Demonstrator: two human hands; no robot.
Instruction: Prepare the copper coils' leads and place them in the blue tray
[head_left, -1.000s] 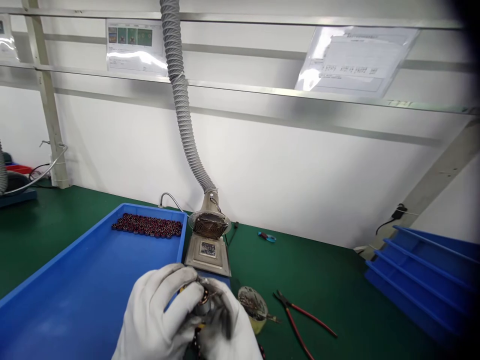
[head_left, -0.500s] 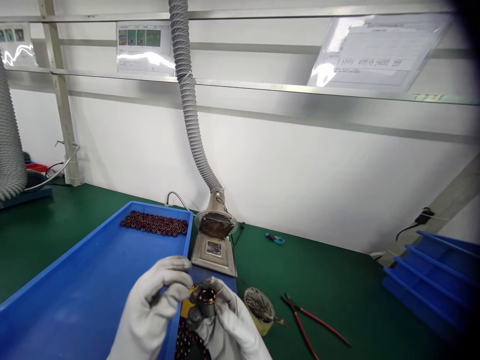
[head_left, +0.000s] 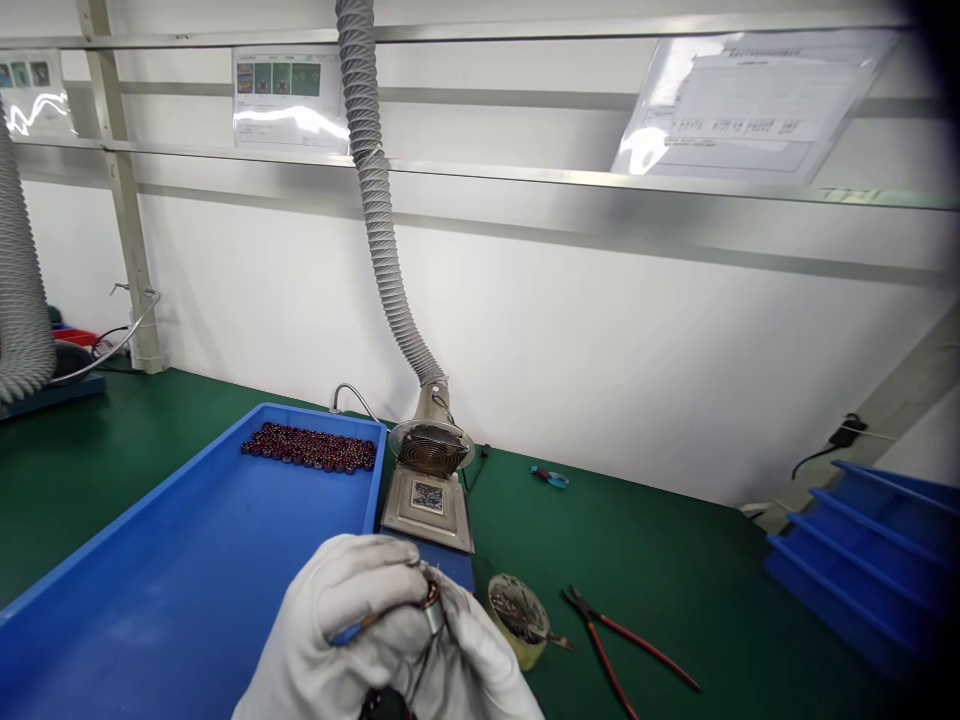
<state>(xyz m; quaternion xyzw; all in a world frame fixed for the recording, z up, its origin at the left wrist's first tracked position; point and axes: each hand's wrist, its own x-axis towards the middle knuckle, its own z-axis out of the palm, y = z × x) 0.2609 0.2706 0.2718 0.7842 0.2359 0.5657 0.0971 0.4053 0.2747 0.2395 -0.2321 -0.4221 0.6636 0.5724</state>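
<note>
A small cylindrical metal part (head_left: 433, 608), with copper colour showing around its open end, sits between both of my white-gloved hands. My right hand (head_left: 480, 645) grips it from the right with thumb and fingers. Curled over its left side is my left hand (head_left: 352, 610), fingertips meeting at the part's upper end and partly covering it. Whether the left fingers also pinch something smaller is hidden. Below the hands, a dark object (head_left: 386, 703) shows only in part at the frame's bottom edge.
A long blue tray (head_left: 187, 490) lies left, with many dark red round pieces (head_left: 307, 447) at its far end. Behind my hands stands a metal heating plate (head_left: 429, 505) under a grey hose (head_left: 382, 220). Right are a round tin (head_left: 521, 620), red-handled pliers (head_left: 607, 640), blue cutters (head_left: 550, 477) and stacked blue trays (head_left: 862, 570).
My left hand has moved right and closed in on the part. The part has turned in my right hand, so its open end no longer faces the camera.
</note>
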